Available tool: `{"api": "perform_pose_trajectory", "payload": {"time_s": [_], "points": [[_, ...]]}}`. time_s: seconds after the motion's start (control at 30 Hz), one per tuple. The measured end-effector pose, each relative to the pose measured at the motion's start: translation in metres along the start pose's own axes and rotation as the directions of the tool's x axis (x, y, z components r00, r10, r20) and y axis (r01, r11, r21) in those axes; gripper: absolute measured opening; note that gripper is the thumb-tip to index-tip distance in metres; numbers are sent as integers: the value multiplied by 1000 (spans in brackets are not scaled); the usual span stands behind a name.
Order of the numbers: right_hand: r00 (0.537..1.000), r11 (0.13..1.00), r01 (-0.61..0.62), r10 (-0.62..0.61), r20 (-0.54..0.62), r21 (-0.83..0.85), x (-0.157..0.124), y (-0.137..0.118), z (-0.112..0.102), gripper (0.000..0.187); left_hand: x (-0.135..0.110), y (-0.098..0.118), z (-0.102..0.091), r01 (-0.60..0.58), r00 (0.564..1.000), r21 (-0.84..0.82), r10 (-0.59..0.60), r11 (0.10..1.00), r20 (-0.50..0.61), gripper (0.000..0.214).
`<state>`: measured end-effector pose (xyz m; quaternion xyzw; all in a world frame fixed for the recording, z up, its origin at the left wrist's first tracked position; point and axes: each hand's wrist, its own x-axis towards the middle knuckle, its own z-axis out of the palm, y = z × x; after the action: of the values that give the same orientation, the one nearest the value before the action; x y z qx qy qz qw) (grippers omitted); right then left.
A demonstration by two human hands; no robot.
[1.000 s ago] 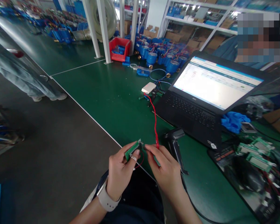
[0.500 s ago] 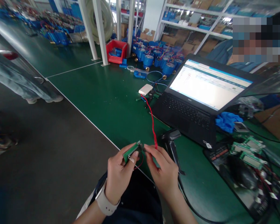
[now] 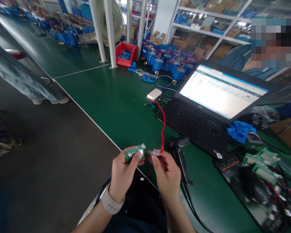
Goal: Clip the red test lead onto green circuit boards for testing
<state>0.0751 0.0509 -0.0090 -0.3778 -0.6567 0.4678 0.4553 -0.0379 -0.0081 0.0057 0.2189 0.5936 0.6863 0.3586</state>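
The left hand (image 3: 122,176) is curled around a small green circuit board with a grey display face (image 3: 135,152), fingers pinching its near edge and thumb pressed on its right end, so the board sits level just above the near edge of the green workbench (image 3: 116,103). The right hand (image 3: 167,174) is closed in a fingertip pinch on a small pale connector clip (image 3: 154,152) at the end of a thin red wire (image 3: 162,126) — the clip is just beside the board's right end, though whether they touch is unclear. Both forearms rise from the bottom of the view, wrists bent slightly inward, a pale wristband (image 3: 109,202) on the left one. The red wire runs far to a white box (image 3: 154,94) left of an open black laptop (image 3: 208,106); a black handheld scanner (image 3: 180,155) lies just right of the hands.
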Motion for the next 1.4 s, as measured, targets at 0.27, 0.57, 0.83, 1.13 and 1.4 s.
{"api": "perform_pose_trajectory", "payload": {"time_s": [0.27, 0.57, 0.83, 1.13, 1.4], "points": [[995, 987, -104, 104, 8, 122, 4, -2, 2, 14, 2, -2, -3, 37, 999, -54, -36, 998, 6, 26], [996, 992, -87, 85, 21, 91, 4, -4, 2, 12, 1, -1, -2, 46, 999, -73, -46, 996, 3, 24], [998, 998, -56, 55, 36, 25, 6, -4, 1, 12, 1, 3, 0, 29, 1000, -76, -29, 997, 2, 23], [985, 950, 170, -160, 56, -261, 2, -2, 2, 11, -7, -4, 2, -82, 996, 107, 85, 991, -23, 23], [988, 964, 148, -136, 69, -221, 7, 0, 2, 9, -8, -8, 1, -64, 998, 74, 65, 995, -11, 26]]}}
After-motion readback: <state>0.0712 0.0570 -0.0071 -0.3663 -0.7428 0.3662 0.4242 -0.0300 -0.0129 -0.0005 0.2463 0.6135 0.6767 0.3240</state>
